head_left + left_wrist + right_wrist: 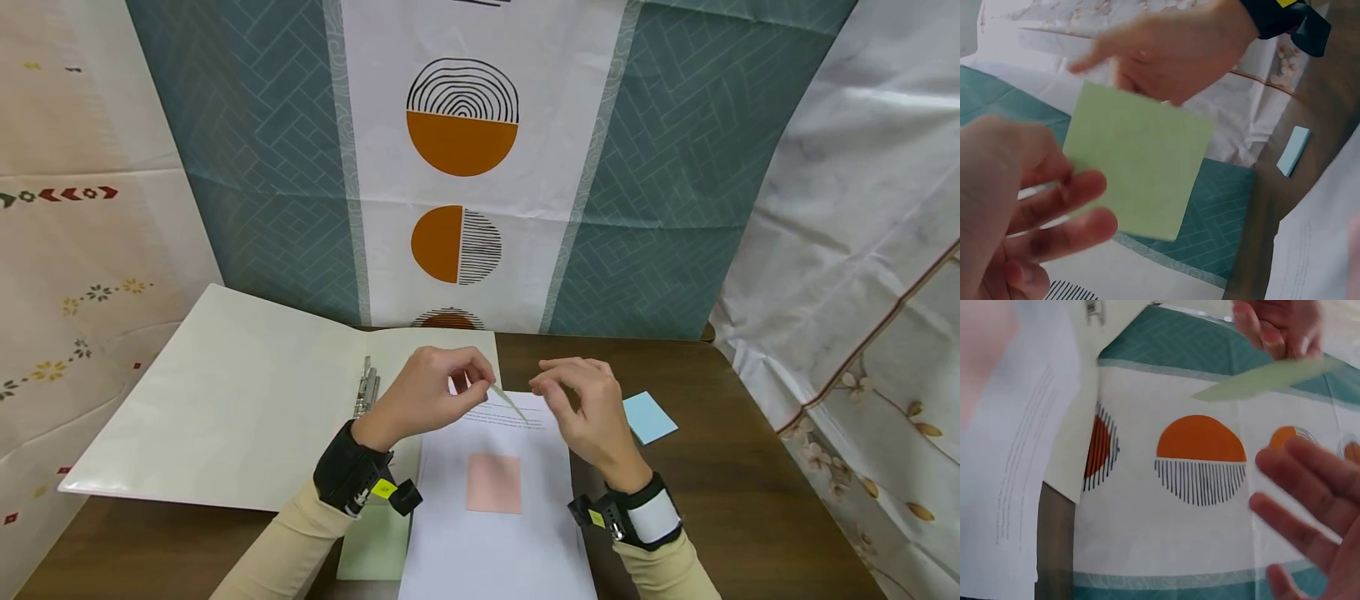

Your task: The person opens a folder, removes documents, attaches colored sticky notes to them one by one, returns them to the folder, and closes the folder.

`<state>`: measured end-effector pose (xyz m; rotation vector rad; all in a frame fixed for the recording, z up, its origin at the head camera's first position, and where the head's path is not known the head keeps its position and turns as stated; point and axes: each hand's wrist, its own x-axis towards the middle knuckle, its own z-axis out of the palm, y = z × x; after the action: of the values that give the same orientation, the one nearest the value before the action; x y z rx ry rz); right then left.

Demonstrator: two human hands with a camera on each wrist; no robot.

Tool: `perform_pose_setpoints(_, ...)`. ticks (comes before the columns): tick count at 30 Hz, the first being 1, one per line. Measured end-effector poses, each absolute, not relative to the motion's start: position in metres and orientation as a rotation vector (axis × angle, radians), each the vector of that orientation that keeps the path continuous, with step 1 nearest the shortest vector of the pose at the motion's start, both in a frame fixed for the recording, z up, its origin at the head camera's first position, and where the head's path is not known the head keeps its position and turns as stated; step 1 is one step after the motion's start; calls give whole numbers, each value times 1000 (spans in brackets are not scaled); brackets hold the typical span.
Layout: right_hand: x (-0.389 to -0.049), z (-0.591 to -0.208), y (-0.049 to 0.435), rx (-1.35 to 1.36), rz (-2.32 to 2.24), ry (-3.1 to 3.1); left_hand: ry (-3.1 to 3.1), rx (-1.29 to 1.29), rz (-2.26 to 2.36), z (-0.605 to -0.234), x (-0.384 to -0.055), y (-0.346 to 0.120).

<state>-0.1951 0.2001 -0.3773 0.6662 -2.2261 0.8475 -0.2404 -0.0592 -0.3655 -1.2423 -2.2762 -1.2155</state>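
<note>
A light green sticky note [1138,162] is pinched at one edge by my left hand [437,387], held above the top of a printed white sheet [487,550]. In the head view the note [510,402] shows almost edge-on. My right hand [588,404] hovers just right of the note, fingers loosely bent and holding nothing; the right wrist view shows its fingers [1310,531] spread apart from the note [1266,380]. A pink sticky note [493,483] lies flat on the sheet, under the printed lines.
A white ring binder [225,400] lies open at the left, its metal clip [367,387] near the spine. Right of the sheet, a light blue sticky note pad [649,417] sits on the brown table [720,500]. Pale green paper [372,546] shows beside the sheet. Patterned cloths [465,192] hang behind.
</note>
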Motion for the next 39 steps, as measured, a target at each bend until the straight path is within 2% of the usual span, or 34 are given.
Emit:
perform_pose_setpoints(9,-196,-369,209,344,1172,-2581,-2144,-1363,-1402,-361,-243,-69)
perform_pose_setpoints(17,-195,-366,206,407,1427,-2673,-2033,-1472,-1413,-363,-243,-64)
perform_pose_setpoints(24,-193,-366,208,456,1434,-2511,-2051,-1480,-1397,-363,-242,-64)
perform_pose_setpoints(28,-193,-365,209,441,1398,-2475,-2086,-1415,-1374,-362,-243,-67)
perform_pose_setpoints(35,-192,-363,212,460,1340,-2446,-2243,-1035,-1374,-361,-242,-66)
perform_pose_setpoints(39,-192,-364,210,540,1331,-2461,-2338,-1044,-1334,-363,-242,-61)
